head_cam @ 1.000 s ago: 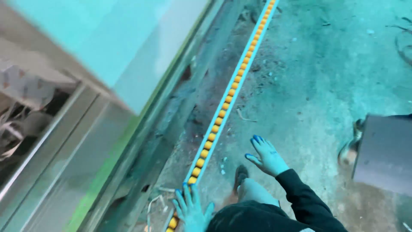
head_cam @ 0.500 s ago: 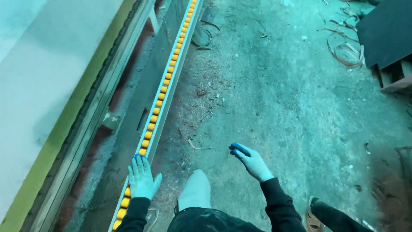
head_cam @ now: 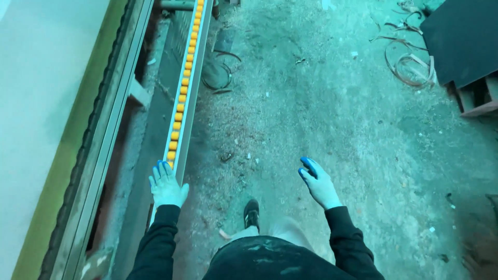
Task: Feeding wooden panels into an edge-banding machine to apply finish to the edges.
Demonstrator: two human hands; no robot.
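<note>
Forward along the rail (head_cam: pixel 182 98) since the earlier frame: left hand (head_cam: pixel 167 185), fingers spread flat, rests on the roller strip's near end (orange rollers); right hand (head_cam: pixel 318 181), fingers loosely open, hangs empty over the floor (head_cam: pixel 332 103).

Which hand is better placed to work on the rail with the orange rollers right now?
Left. The left hand is over the near end of the roller rail, seemingly touching it. The right hand hangs open over the dusty floor, well away from it.
</note>
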